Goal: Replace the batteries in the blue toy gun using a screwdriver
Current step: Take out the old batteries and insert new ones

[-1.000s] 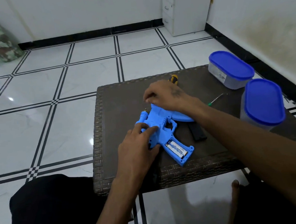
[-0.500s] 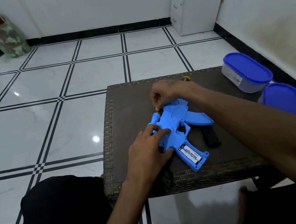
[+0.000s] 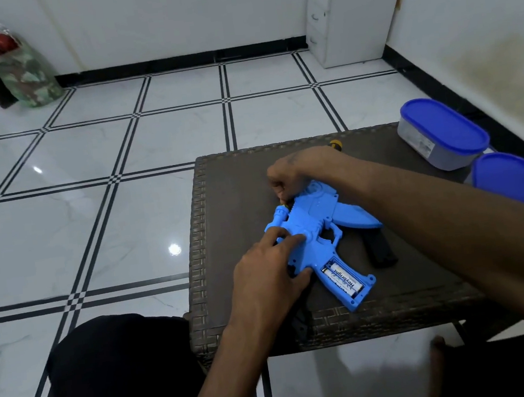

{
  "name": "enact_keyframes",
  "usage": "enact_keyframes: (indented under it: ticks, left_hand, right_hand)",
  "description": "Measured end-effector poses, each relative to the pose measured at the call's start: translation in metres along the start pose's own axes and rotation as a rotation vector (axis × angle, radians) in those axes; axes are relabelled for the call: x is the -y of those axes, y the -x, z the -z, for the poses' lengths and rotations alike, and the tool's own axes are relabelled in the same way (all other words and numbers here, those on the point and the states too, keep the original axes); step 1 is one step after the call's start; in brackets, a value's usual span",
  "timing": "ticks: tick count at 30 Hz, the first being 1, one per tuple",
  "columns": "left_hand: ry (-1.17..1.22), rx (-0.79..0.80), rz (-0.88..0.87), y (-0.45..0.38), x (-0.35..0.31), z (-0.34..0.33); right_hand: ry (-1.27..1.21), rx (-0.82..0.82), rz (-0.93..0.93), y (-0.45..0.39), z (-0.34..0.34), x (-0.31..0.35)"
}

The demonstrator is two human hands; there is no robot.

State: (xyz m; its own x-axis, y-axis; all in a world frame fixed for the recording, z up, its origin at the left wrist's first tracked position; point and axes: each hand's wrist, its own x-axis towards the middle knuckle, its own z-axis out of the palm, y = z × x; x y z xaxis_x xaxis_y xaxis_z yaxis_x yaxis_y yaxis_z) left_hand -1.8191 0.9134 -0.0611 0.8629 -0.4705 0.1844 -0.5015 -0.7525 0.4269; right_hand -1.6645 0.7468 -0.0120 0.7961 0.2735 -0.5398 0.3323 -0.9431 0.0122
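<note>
Gun: blue plastic toy gun (image 3: pixel 313 225) flat on dark woven table (image 3: pixel 228 201), frame ctr; grip compartment open, white battery (image 3: pixel 344 282) inside
L hand (image 3: pixel 263 274): fingers curled round gun body, gripping
R hand (image 3: pixel 293 170): fingers pinched at gun's upper edge; what they hold, can't tell

Single head-worn view, forward and down, close over the wicker table (image 3: pixel 427 304).
</note>
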Motion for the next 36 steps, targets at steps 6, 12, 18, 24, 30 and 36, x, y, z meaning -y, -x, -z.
enact_keyframes:
  ticks: [6, 12, 18, 24, 30, 36]
  left_hand:
    - [0.007, 0.002, 0.002, -0.001, 0.0, 0.0]
    - [-0.017, -0.013, 0.028, 0.001, 0.002, -0.004]
    - [-0.053, -0.055, 0.079, 0.001, 0.002, -0.006]
    - [-0.063, -0.065, 0.098, -0.008, 0.01, -0.004]
    - [-0.11, -0.06, 0.123, -0.02, 0.01, 0.002]
    - [-0.096, -0.022, 0.073, -0.022, 0.015, 0.004]
  right_hand:
    - [-0.174, -0.188, 0.011, 0.011, -0.006, -0.005]
    - [-0.383, -0.506, -0.058, 0.059, -0.023, -0.039]
    - [-0.399, -0.367, -0.264, 0.125, -0.058, -0.087]
    - [-0.347, -0.12, -0.343, 0.16, -0.088, -0.099]
    - [-0.237, -0.072, -0.288, 0.16, -0.108, -0.09]
    - [-0.211, -0.139, -0.304, 0.163, -0.11, -0.094]
